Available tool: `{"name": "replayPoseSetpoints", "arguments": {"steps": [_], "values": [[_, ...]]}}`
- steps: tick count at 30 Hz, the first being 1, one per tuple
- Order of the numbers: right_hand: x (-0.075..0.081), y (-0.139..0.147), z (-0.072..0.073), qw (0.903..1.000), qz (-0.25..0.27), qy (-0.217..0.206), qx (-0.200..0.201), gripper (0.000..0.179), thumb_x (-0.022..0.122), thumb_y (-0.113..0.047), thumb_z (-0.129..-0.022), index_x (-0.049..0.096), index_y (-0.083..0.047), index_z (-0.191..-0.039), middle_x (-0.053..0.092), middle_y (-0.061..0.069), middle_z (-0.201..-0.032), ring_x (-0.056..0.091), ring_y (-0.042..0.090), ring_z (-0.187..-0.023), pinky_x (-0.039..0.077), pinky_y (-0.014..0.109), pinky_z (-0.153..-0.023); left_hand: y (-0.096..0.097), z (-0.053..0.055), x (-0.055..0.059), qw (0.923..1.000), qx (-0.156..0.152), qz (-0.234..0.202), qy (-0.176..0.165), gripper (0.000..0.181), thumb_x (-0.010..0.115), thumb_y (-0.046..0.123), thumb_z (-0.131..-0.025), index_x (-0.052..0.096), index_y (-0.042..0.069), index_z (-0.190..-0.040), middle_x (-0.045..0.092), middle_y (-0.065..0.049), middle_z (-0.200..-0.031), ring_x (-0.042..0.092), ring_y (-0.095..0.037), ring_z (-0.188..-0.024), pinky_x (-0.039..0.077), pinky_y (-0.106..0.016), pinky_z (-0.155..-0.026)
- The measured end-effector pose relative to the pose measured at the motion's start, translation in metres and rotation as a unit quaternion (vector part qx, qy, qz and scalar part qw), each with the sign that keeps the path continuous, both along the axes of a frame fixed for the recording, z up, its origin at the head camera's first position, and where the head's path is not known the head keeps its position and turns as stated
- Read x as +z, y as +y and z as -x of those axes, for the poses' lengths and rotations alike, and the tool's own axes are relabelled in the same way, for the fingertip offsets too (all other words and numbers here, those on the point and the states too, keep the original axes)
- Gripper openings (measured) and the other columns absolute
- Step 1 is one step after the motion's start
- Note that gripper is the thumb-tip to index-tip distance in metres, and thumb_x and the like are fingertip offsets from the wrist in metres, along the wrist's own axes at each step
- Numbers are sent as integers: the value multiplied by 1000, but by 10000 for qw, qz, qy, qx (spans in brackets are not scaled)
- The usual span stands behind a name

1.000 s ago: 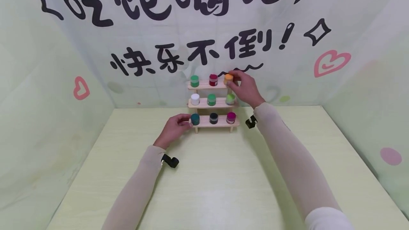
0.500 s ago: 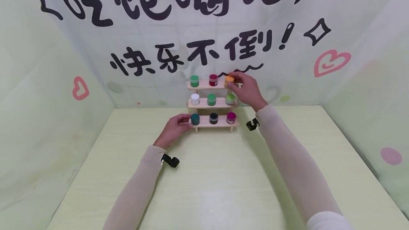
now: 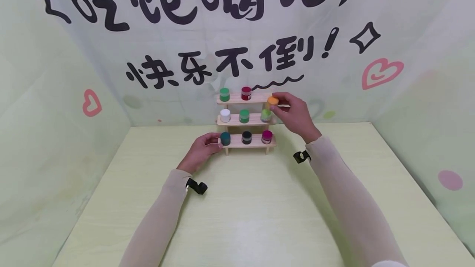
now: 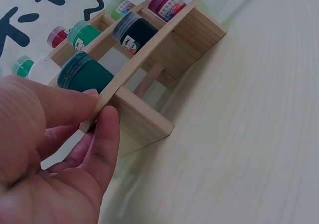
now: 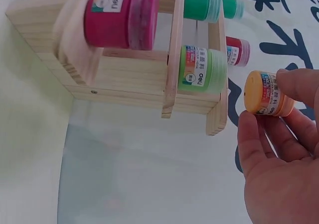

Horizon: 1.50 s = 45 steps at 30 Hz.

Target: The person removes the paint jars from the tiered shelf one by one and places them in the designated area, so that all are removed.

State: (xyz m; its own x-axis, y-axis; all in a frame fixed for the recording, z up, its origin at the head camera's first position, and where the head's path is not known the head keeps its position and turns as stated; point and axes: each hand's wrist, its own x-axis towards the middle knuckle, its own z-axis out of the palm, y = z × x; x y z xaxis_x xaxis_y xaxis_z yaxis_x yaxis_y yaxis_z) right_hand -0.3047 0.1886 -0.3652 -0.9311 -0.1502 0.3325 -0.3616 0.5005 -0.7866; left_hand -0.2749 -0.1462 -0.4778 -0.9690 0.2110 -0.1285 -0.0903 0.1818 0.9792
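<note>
Pale fabric backdrop [image 3: 178, 102] behind everything, printed with large black Chinese characters [image 3: 234, 62] and pink outlined hearts [image 3: 382, 73]. Light wood-grain surface [image 3: 237, 209] runs out in front of it. Landmark: three-tier stepped stand of light natural wood [image 3: 257, 141], upright on the surface near the backdrop, lowest tier facing the person.

Right grip [image 3: 297, 114]: thumb and fingers pinching a small round orange plastic jar with printed label [image 5: 266, 93]. Jar is off the stand, just beside the right end of its top tier; right wrist view shows a gap between jar and wood.

Left grip [image 3: 202, 147]: thumb and fingers pinching the left end of the stand's bottom tier, right beside a dark teal round jar [image 3: 225, 138]. Can't tell if it touches that jar too.

Stand loading, left to right. Top tier: green round jar [image 3: 224, 94], dark red round jar [image 3: 246, 93]. Middle: white round jar [image 3: 225, 115], mid-green round jar [image 3: 244, 115], light green round jar [image 3: 266, 115]. Bottom: the teal one, near-black round jar [image 3: 246, 137], magenta round jar [image 3: 266, 137]. All upright, spaced apart.

Beige sleeves [image 3: 345, 188] reach in from the stand's near side, small black device [image 3: 301, 156] at each cuff.
</note>
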Motion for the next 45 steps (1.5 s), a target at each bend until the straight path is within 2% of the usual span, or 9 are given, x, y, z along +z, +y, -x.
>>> {"name": "replayPoseSetpoints", "arguments": {"steps": [6, 14, 21, 30, 38, 45], "values": [[-3, -1, -18, 9999, 7, -74, 140, 45, 74, -15, -100, 62, -5, -143, 67, 14, -135, 65, 28, -123, 59, 44, -107, 1, 0, -1, 9999, 5, -150, -26, 50, 74, 6, -96, 61, 8, -144, 61, -15, -137, 59, -25, -124, 59, -24, -97], [-9, -6, -36, 9984, -69, -77, 550, 44, 74, -15, -100, 62, -4, -141, 69, 15, -132, 68, 29, -119, 61, 41, -103, -1, 1, -3, 9998, -6, -161, -89, 51, 74, 7, -97, 59, 9, -146, 62, -15, -140, 61, -26, -127, 59, -26, -102], [-19, -15, -50, 9953, -108, -83, 957, 43, 76, -10, -97, 64, -1, -138, 70, 15, -129, 72, 31, -114, 63, 43, -100, -2, 0, -1, 10000, 5, -78, -32, 50, 75, 8, -96, 62, 9, -144, 62, -14, -135, 59, -25, -124, 59, -24, -98], [-36, -32, -64, 9885, -571, -87, 1400, 39, 77, -6, -95, 68, -3, -133, 72, 11, -127, 72, 25, -107, 66, 37, -94, -2, -2, 0, 10000, -63, -11, 20, 50, 74, 9, -97, 61, 9, -144, 62, -14, -135, 59, -25, -122, 58, -23, -97], [-57, -48, -70, 9812, -456, -174, 1867, 40, 77, -2, -94, 68, 1, -132, 70, 13, -125, 73, 27, -113, 65, 31, -92, -3, -1, -1, 10000, -39, 53, 35, 50, 75, 10, -95, 62, 9, -144, 60, -13, -135, 56, -26, -124, 57, -25, -98], [-69, -59, -71, 9750, -517, -318, 2139, 43, 80, -4, -93, 67, -2, -134, 70, 10, -123, 73, 23, -110, 65, 32, -93, -3, 0, 1, 9999, -38, 102, -14, 50, 75, 9, -95, 62, 10, -144, 59, -12, -136, 55, -25, -125, 57, -24, -97]]}}
